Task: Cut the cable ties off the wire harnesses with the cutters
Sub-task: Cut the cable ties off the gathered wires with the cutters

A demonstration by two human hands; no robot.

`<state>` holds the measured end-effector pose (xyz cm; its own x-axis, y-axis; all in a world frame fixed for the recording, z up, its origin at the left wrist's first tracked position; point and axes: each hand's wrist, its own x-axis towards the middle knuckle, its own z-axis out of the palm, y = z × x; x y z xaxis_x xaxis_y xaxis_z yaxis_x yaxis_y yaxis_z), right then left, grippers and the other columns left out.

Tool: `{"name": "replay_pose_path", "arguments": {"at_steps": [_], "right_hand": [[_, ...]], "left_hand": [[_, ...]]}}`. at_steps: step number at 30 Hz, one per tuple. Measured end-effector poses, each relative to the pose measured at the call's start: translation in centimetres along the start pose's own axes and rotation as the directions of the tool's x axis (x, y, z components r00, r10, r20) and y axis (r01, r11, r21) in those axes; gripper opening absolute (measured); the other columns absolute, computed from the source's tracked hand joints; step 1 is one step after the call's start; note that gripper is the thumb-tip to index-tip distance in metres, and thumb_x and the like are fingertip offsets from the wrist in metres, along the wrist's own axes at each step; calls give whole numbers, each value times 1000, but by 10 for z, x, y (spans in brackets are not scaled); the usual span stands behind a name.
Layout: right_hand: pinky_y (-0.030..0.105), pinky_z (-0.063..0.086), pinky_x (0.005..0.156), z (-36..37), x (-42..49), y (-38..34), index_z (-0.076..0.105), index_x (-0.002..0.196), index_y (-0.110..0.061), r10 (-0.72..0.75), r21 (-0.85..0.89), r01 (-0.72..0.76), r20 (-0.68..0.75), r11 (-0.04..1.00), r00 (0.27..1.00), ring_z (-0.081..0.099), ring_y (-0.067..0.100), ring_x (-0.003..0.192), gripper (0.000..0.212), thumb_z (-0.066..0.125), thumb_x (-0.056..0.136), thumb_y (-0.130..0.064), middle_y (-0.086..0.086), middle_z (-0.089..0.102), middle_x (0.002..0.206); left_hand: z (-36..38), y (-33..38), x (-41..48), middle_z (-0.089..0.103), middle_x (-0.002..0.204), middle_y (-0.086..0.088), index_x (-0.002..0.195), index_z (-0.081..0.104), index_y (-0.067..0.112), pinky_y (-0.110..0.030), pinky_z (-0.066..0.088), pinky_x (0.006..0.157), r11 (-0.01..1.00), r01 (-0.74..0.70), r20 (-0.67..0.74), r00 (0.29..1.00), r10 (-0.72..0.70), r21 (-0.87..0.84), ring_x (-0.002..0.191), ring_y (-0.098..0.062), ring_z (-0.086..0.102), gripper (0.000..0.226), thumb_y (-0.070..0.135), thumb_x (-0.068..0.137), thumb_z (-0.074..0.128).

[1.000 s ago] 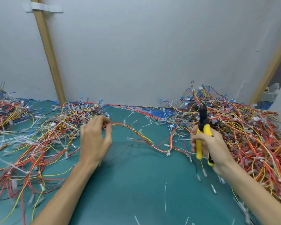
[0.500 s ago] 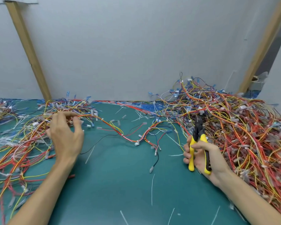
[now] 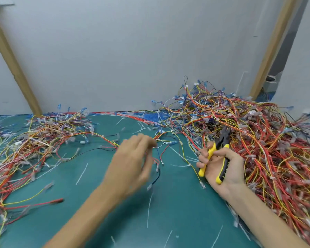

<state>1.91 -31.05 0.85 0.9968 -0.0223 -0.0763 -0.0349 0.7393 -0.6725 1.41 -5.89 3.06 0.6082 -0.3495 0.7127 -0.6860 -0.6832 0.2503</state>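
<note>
Nearest the camera is the green mat (image 3: pixel 177 226), with a few white cut tie strips (image 3: pixel 149 208) lying on it between the 2 forearms, on the near side of the left hand. The left hand (image 3: pixel 132 163) is smeared with motion blur. Its fingers are bent toward some thin wires, and honestly I can't tell if it's got hold of anything or is just in front of them. The right hand (image 3: pixel 233 169) is clear though: palm turned up, fingers wrapped round the yellow and black handles of the cutters (image 3: pixel 213 151), dark nose pointing away from the person. A loose harness (image 3: pixel 166 140) of red, yellow and blue wires lies between the 2 hands, just past the left fingertips. To the right of the right hand and behind it there's a big heap (image 3: pixel 268 140) of mostly red and orange harnesses, crowding right up to that forearm. Off to the left of the left hand is a flatter heap (image 3: pixel 36 140). Beyond both, a plain grey wall (image 3: pixel 132 51) with 2 slanted wooden battens (image 3: pixel 14 68).
</note>
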Motion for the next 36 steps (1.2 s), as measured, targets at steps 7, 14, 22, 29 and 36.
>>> {"name": "replay_pose_path", "arguments": {"at_steps": [7,14,22,29,36], "right_hand": [[31,30,58,-2,2,1,50,85,-15,57,18,-57,-28,998,998,34,18,57,17,39,74,-9,4,40,70],[32,29,60,-3,4,2,48,86,-14,80,30,-78,-39,996,996,34,18,56,16,38,75,-8,4,39,69],[34,27,60,3,2,3,48,86,-12,112,-56,-113,-33,992,993,33,18,57,16,39,74,-7,5,39,68],[35,29,60,3,2,6,46,92,-12,127,-130,-129,-22,983,992,36,19,59,22,40,72,-5,6,40,69],[35,35,56,1,1,11,47,97,-12,112,-330,-81,74,941,991,39,19,57,33,50,65,-5,7,41,70]], "left_hand": [[81,28,40,58,122,6,125,56,27,-40,49,86,988,151,604,791,-99,-37,112,-19,54,63,-13,77,48],[98,35,39,45,108,0,107,70,23,-33,48,85,945,315,553,805,-214,-92,92,-20,54,23,36,87,74],[37,22,21,70,79,-4,87,66,20,-40,54,81,927,368,686,656,-313,71,86,-29,65,13,31,94,62],[-22,10,-7,60,62,-1,74,49,16,-28,53,61,867,494,632,690,-354,-55,61,-12,71,35,32,105,44],[-61,-13,-19,70,82,-1,83,59,20,-29,52,66,751,636,734,594,-329,-177,72,-21,73,19,12,85,76]]}}
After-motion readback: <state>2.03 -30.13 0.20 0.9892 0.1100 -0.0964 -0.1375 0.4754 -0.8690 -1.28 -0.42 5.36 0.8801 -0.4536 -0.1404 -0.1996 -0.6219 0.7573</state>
